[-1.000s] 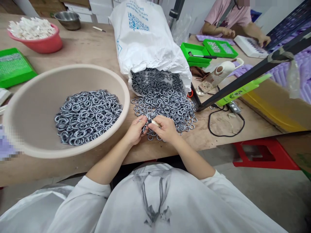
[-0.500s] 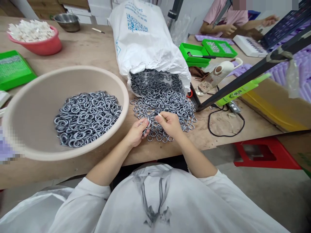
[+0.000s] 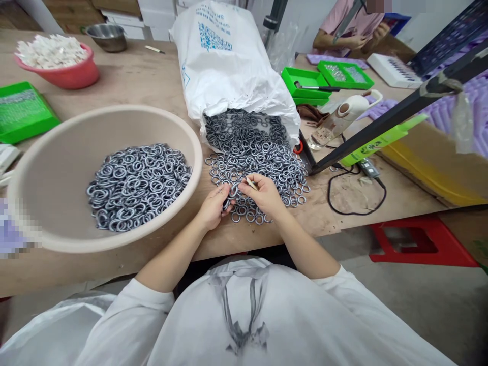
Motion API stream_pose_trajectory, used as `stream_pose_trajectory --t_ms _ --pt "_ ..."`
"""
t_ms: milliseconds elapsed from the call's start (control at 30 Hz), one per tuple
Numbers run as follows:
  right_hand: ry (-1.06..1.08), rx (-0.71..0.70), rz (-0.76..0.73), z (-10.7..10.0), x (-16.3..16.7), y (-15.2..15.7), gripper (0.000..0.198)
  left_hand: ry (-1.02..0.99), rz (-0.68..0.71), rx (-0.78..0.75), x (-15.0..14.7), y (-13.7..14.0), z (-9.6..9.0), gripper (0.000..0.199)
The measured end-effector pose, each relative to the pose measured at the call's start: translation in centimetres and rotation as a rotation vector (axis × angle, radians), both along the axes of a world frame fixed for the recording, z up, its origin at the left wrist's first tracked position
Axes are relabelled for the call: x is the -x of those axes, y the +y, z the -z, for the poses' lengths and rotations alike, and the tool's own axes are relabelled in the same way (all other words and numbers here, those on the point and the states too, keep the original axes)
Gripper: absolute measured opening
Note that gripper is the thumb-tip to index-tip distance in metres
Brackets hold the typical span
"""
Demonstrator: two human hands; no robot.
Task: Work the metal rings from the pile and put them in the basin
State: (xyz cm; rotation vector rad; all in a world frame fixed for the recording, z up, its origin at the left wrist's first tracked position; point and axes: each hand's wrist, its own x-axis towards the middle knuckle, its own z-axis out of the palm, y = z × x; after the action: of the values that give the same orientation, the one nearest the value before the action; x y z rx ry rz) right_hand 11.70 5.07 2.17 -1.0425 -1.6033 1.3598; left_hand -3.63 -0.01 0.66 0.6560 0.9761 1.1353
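My left hand is closed around a few grey rings at the near edge of a heap. In my right hand I pinch a small thin tool with a pale handle; its working end meets the held rings and is too small to make out. Loose grey rings spill from the mouth of a white sack behind my hands. To the left, a large beige basin holds a pile of similar rings.
A red bowl of white pieces, a metal bowl and a green tray stand at left. A black metal post, bottle and cable are at right. Another person sits beyond.
My right hand has moved slightly left and down, bringing the pale-handled tool against the rings in my left hand. The other person's hands have come together.
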Motion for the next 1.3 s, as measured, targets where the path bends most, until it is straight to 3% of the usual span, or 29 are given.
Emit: stream_pose_trajectory --t_ms 233,467,700,933,1067,1300 --pt "0.026 -0.023 0.019 -0.3 0.1 -0.5 0.025 0.077 -0.071 -0.061 -0.2 0.3 0.3 0.056" --pt "0.038 -0.019 0.003 0.2 -0.2 0.2 0.025 -0.021 0.060 0.030 0.1 0.0 -0.7 0.056" --pt "-0.099 -0.204 0.116 0.6 0.1 -0.1 0.020 -0.027 0.010 0.026 0.0 -0.1 -0.6 0.050" --pt "0.046 -0.073 0.173 1.9 0.7 -0.5 0.026 -0.068 -0.020 0.073 0.0 -0.1 -0.5 0.052" --pt "0.034 -0.043 0.224 2.2 1.1 -0.8 0.028 0.044 -0.073 0.012 -0.3 -0.2 0.0 0.045" --pt "-0.127 -0.063 0.125 0.4 0.8 -0.9 0.029 0.299 -0.158 -0.205 -0.3 0.0 0.8 0.032"
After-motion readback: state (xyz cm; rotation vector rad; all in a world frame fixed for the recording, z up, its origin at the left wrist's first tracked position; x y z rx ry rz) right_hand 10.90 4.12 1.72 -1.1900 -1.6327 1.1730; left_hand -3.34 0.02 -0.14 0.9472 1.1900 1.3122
